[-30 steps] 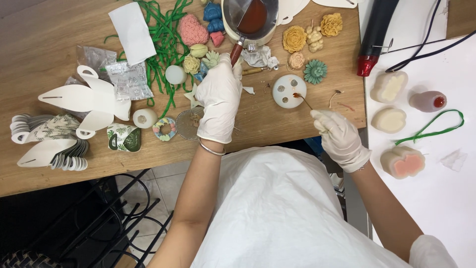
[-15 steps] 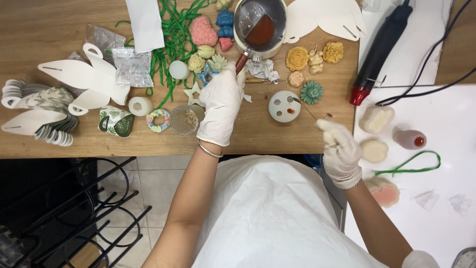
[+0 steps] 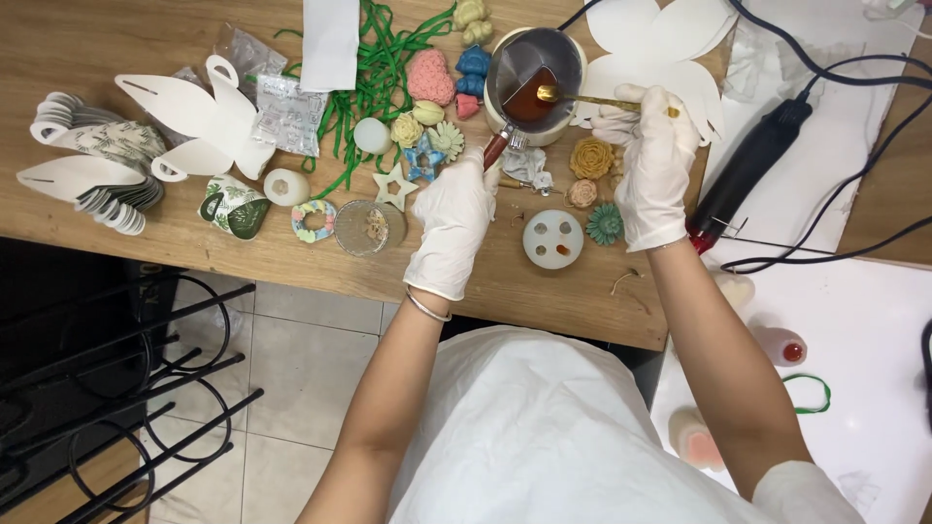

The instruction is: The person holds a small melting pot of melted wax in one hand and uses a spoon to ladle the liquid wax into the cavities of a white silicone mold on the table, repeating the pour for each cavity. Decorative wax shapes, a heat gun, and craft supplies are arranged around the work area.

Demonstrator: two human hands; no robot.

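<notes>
Tabletop of pale wood [image 3: 116, 29] seen from above, crowded with craft pieces, with a white board [image 3: 854, 320] to the right. A person in a white top leans over it, both hands in white gloves.

Largest among the things are white card cut-outs shaped like rabbits [image 3: 199, 112] at the left, and a black heat tool [image 3: 748, 175] with trailing cables at the right. Green ribbon [image 3: 374, 78] lies tangled near the top centre.

At top centre stands a small metal melting pot [image 3: 534, 82] holding dark amber liquid. The left hand [image 3: 451, 223] is closed around the pot's handle [image 3: 497, 147], steadying it. The right hand [image 3: 655, 170] pinches a thin gold spoon [image 3: 592, 98] whose bowl dips into the liquid.

Just below the pot sits a round white mould [image 3: 553, 239] with small hollows. Around it lie little moulded shapes: a pink heart [image 3: 430, 78], a blue figure [image 3: 474, 63], a tan flower [image 3: 592, 157], a teal flower [image 3: 605, 223] and a cream star [image 3: 392, 190].

To do this stirring well, my judgement is that the left hand should keep the pot flat and still while the spoon moves slowly, staying clear of the rim so that no hot liquid slops onto the pieces close beside it.
</notes>
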